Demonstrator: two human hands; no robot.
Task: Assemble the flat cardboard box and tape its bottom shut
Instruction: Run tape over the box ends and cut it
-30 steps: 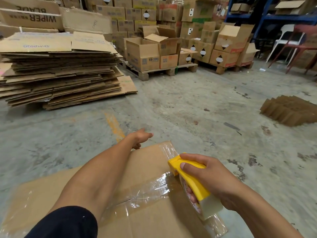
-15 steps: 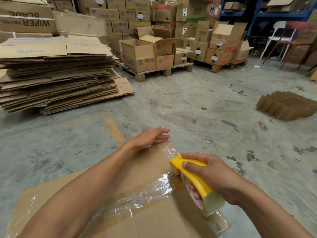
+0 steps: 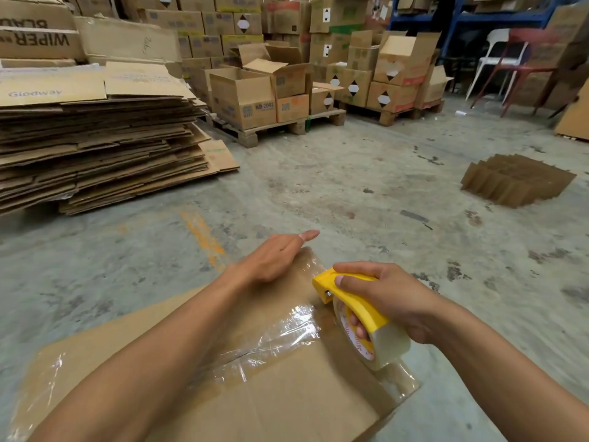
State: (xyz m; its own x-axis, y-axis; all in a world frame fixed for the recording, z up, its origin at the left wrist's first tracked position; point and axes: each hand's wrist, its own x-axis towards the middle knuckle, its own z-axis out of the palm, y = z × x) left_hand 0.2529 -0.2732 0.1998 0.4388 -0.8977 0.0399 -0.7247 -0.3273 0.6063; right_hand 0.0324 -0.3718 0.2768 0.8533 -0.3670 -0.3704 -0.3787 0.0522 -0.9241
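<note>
Cardboard sheets lie in a tall flat stack (image 3: 95, 138) at the upper left of the frame, on stained grey concrete floor (image 3: 318, 193). Top centre, open cartons (image 3: 255, 90) sit on wooden pallets (image 3: 280, 126). Low in the frame, your box (image 3: 271, 400) shows its taped bottom flaps, wrinkled clear tape (image 3: 287, 327) running along the seam. Your left hand (image 3: 274, 260) lies flat on the box's far corner, fingers held together and straight. Beside it, your right hand (image 3: 392, 295) wraps closed around the yellow tape dispenser (image 3: 353, 301), whose roll touches the box's right edge. At mid right a folded cardboard divider (image 3: 516, 180) rests on the floor, with chairs (image 3: 510, 62) at upper right.
</note>
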